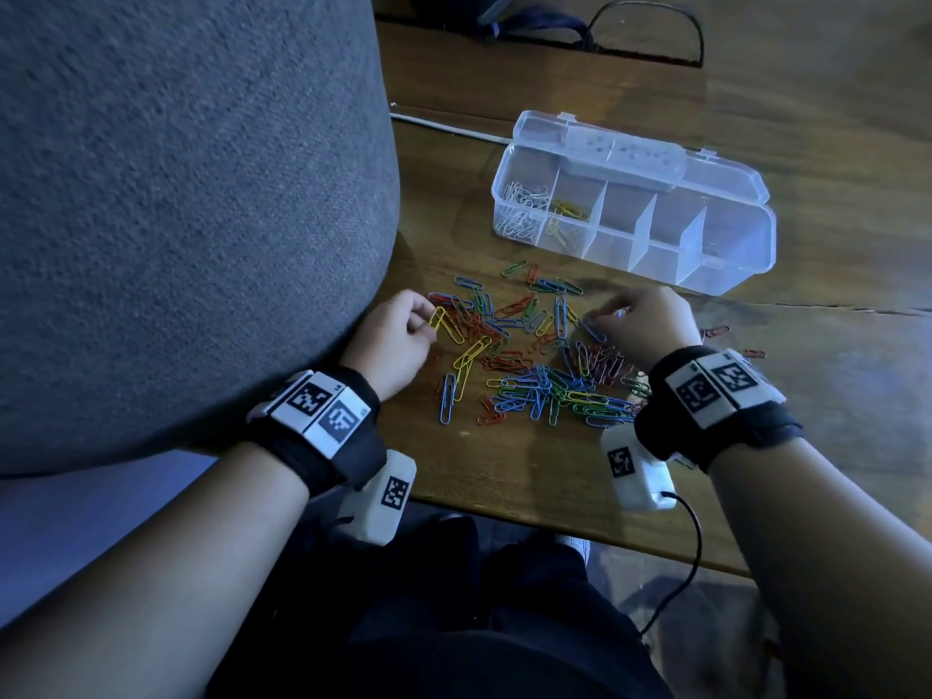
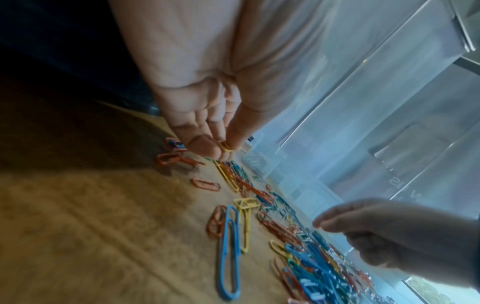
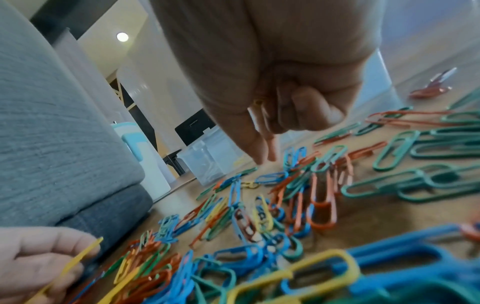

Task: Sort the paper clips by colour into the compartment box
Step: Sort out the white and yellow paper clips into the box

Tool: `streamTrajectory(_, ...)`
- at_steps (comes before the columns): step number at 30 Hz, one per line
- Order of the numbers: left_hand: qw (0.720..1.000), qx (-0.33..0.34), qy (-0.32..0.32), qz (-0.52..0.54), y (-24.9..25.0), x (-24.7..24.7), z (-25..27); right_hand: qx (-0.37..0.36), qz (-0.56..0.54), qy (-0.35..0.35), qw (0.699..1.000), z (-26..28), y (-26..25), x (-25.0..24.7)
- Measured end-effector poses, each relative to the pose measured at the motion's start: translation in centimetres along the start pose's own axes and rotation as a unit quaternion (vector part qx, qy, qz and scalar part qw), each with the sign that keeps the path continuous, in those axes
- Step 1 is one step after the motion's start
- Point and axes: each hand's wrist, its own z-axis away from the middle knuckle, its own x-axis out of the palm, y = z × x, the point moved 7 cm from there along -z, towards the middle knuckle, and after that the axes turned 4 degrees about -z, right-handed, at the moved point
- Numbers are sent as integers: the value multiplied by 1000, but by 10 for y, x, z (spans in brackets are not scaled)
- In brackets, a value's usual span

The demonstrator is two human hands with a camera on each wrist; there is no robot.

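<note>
A loose pile of coloured paper clips (image 1: 534,360) lies on the wooden table in front of me. Behind it stands the clear compartment box (image 1: 746,244), lid open, with white clips (image 1: 522,204) in its leftmost cell and yellow clips (image 1: 567,214) in the cell beside it. My left hand (image 1: 428,315) pinches a yellow clip (image 2: 226,146) at the pile's left edge. My right hand (image 1: 613,311) reaches thumb and forefinger down to the pile's far right side. Its other fingers are curled, and a bit of yellow clip (image 3: 257,102) shows inside them.
A big grey cushion (image 1: 176,219) overhangs the table's left side, close to my left hand. A few red clips (image 1: 716,331) lie apart to the right. A black cable (image 1: 650,32) runs along the back. The table's front edge (image 1: 555,522) is near my wrists.
</note>
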Motion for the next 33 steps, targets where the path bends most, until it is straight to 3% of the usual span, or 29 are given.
streamTrajectory(4, 999, -12, -32, 4, 2, 11, 2, -23, -9, 11, 1000, -6, -16, 1)
streamTrajectory(8, 998, -21, -46, 26, 11, 17, 1, -43, 107, -6, 993, -9, -27, 19)
streamTrajectory(13, 993, -2, -35, -113, 24, 16, 4, -34, 146, -36, 988, -12, -24, 34)
streamTrajectory(17, 973, 25, -30, -227, 30, 29, 8, -34, 72, -35, 996, -12, -21, 23)
streamTrajectory(19, 974, 33, -22, -224, 30, 32, 5, -12, -107, -15, 994, -10, -12, 14)
streamTrajectory(20, 975, 33, -23, -217, 29, 32, 3, 20, -236, -19, 971, -6, -6, 12)
streamTrajectory(23, 984, 24, -35, -173, 27, 30, 2, 82, -534, -90, 836, 8, 5, 19)
streamTrajectory(25, 989, 35, -42, -138, 26, 28, 3, 74, -619, -135, 771, 17, 2, 23)
streamTrajectory(27, 992, 55, -45, -102, 25, 25, 6, 67, -651, -145, 742, 21, 1, 24)
streamTrajectory(30, 996, 75, -39, -36, 20, 17, 11, 91, -639, -126, 753, 23, 3, 26)
streamTrajectory(33, 996, 57, -37, 48, 8, 12, 13, 93, -552, -113, 821, 21, 1, 27)
